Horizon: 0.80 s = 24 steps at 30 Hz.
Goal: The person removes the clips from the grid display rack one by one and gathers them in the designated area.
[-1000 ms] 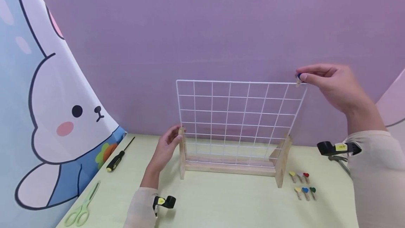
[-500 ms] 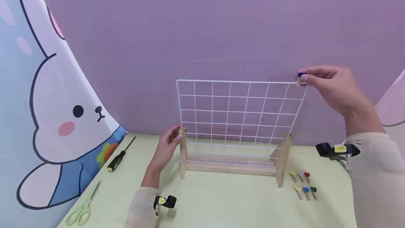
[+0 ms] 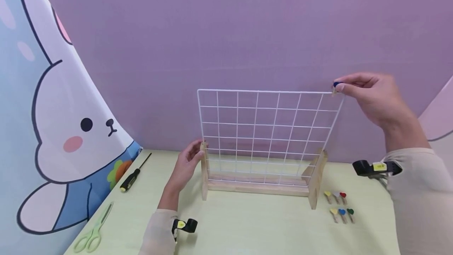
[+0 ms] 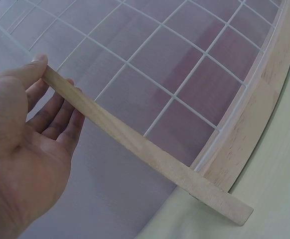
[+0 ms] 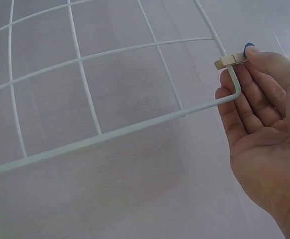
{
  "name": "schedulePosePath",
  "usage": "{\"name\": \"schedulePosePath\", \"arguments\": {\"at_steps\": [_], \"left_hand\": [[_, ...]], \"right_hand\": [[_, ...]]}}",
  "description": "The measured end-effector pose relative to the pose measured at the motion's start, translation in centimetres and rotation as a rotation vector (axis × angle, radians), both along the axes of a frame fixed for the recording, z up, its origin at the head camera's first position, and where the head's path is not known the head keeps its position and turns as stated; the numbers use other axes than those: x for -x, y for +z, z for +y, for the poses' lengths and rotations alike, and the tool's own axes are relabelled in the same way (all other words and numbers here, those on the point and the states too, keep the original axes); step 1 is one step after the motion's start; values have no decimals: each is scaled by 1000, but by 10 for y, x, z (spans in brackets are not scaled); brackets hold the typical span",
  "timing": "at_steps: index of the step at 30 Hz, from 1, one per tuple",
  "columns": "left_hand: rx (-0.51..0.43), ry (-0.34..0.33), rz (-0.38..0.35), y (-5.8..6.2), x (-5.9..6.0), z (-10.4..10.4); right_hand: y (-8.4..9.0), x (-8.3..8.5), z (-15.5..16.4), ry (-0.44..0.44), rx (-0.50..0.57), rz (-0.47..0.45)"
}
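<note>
A white wire grid panel stands upright, leaning back a little, in a pale wooden stand. At its top right corner my right hand pinches a small wooden clothespin with a dark blue heart between thumb and fingers. The clothespin lies across the top wire, close to the corner, in the right wrist view. My left hand holds the upper end of the stand's left upright, thumb on its tip and fingers behind it.
Several heart clothespins lie in two rows right of the stand. A black and yellow screwdriver and light green scissors lie on the left. A grey tool, partly hidden by the right sleeve, lies at the right. A purple cloth hangs behind.
The right hand has shifted only slightly at the grid's top right corner, with the blue-heart clothespin tilting a little in its fingers. The left hand stays on the upright.
</note>
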<state>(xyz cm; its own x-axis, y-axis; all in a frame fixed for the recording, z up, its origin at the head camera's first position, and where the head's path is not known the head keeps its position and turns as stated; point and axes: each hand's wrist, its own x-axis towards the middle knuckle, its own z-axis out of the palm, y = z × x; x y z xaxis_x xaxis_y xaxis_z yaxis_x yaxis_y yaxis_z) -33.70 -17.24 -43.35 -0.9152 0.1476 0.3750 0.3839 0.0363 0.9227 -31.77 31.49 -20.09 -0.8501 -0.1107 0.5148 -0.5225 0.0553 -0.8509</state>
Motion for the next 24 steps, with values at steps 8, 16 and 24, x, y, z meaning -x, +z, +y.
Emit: {"name": "schedulePosePath", "arguments": {"at_steps": [8,16,24], "left_hand": [[6,-4,1,0,0,1],[2,-17,10,0,1,3],[3,-20,12,-1,2,1]], "right_hand": [[-4,0,0,74,97,40],[1,-6,3,32,124,60],[9,-13,6,61,137,103]]}}
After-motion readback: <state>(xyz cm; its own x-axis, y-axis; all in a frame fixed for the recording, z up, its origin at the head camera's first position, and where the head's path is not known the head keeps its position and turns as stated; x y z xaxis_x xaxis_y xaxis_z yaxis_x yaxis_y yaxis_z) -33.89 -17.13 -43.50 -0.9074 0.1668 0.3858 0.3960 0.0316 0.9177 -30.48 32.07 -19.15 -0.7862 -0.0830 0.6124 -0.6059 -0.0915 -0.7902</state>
